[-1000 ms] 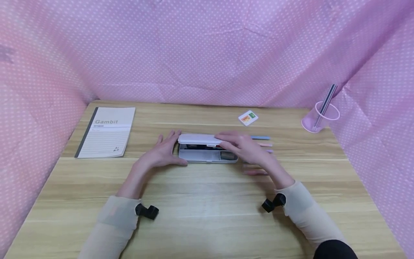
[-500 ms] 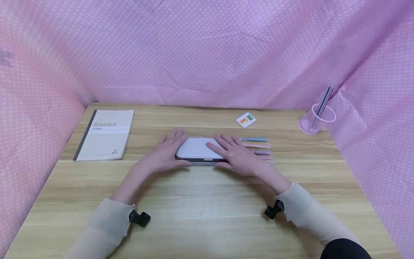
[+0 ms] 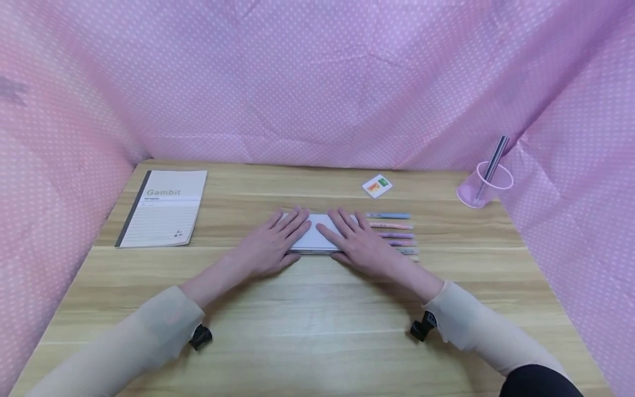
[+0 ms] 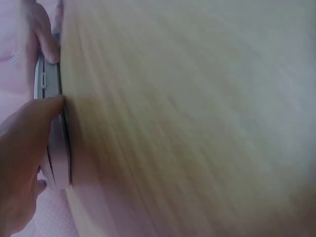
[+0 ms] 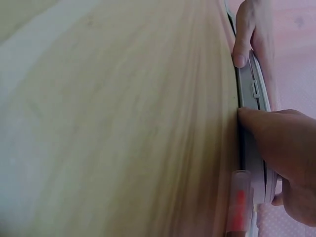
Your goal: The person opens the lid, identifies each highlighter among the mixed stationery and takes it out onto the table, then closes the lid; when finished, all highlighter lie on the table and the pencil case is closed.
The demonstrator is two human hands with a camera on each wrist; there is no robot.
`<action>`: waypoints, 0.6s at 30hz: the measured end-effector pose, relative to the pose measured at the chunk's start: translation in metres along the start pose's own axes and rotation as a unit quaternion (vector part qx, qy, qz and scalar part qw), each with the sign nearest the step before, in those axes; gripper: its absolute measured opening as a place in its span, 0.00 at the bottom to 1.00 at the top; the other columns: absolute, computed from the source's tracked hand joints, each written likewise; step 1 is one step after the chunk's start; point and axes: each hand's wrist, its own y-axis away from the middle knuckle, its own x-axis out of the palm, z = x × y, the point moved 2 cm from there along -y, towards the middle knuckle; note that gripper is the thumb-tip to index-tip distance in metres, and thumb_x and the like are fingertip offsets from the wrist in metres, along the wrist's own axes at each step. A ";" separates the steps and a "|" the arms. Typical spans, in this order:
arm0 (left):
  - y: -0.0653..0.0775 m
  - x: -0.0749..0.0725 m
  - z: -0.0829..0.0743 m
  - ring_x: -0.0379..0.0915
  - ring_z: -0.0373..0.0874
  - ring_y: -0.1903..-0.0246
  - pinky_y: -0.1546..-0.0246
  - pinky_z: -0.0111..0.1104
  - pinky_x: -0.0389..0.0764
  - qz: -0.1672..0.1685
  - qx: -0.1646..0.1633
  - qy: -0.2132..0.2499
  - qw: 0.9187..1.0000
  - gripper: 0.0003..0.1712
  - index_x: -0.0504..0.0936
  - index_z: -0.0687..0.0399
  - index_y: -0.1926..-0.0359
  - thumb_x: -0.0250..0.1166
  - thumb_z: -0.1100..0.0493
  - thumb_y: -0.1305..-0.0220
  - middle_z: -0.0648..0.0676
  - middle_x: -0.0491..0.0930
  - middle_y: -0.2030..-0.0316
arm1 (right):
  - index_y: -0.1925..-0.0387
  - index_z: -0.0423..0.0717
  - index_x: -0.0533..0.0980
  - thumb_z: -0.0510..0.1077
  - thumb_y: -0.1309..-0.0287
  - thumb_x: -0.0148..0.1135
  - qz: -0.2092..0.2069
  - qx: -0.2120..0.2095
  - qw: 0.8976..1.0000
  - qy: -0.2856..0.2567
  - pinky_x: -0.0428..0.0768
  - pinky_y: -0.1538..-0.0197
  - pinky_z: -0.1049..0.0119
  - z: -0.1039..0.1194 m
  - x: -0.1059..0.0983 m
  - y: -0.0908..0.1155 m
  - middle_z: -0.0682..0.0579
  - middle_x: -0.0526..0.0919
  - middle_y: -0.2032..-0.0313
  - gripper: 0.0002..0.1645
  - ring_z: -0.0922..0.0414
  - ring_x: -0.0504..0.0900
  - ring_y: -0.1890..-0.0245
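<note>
A white pencil case point(image 3: 317, 236) lies closed in the middle of the wooden table point(image 3: 317, 320). My left hand point(image 3: 280, 240) lies flat on the left half of its lid, fingers straight. My right hand point(image 3: 354, 240) presses flat on the right half in the same way. In the left wrist view my left thumb point(image 4: 29, 128) touches the front edge of the case point(image 4: 52, 148). The right wrist view shows my right thumb point(image 5: 276, 136) against the case's front edge point(image 5: 249, 148) near its small latch.
Several pastel pens point(image 3: 392, 234) lie in a row just right of the case. A small eraser point(image 3: 377, 186) sits behind them. A pink cup point(image 3: 478, 186) holding pens stands at the far right, a Gambit notebook point(image 3: 163, 208) at the left. Pink dotted cloth walls the table.
The lid came down from half open to fully closed. My left hand moved from the case's left end onto the lid, and both hands now lie flat on it.
</note>
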 end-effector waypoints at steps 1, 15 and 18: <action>0.000 0.001 -0.001 0.39 0.54 0.16 0.17 0.52 0.50 -0.001 0.002 0.000 1.000 0.44 0.48 0.54 0.17 0.49 0.38 0.22 0.58 0.43 0.16 | 0.17 0.57 0.48 0.61 0.24 0.50 -0.003 -0.001 1.000 0.007 0.61 0.23 0.32 0.000 0.001 0.001 0.39 0.49 0.18 0.43 0.40 0.53 0.18; -0.001 0.004 -0.002 0.38 0.53 0.16 0.17 0.52 0.50 -0.005 0.000 -0.018 1.000 0.41 0.47 0.53 0.17 0.45 0.39 0.20 0.57 0.42 0.16 | 0.17 0.58 0.45 0.61 0.22 0.47 -0.008 -0.001 1.000 0.019 0.60 0.22 0.33 0.000 0.003 0.004 0.39 0.47 0.18 0.42 0.40 0.52 0.18; 0.000 0.004 -0.001 0.38 0.53 0.16 0.16 0.52 0.48 -0.006 0.000 0.011 1.000 0.43 0.47 0.53 0.17 0.47 0.38 0.21 0.57 0.42 0.16 | 0.17 0.60 0.43 0.66 0.24 0.47 0.009 0.008 1.000 -0.020 0.56 0.21 0.32 -0.004 0.001 0.004 0.41 0.43 0.17 0.45 0.40 0.47 0.17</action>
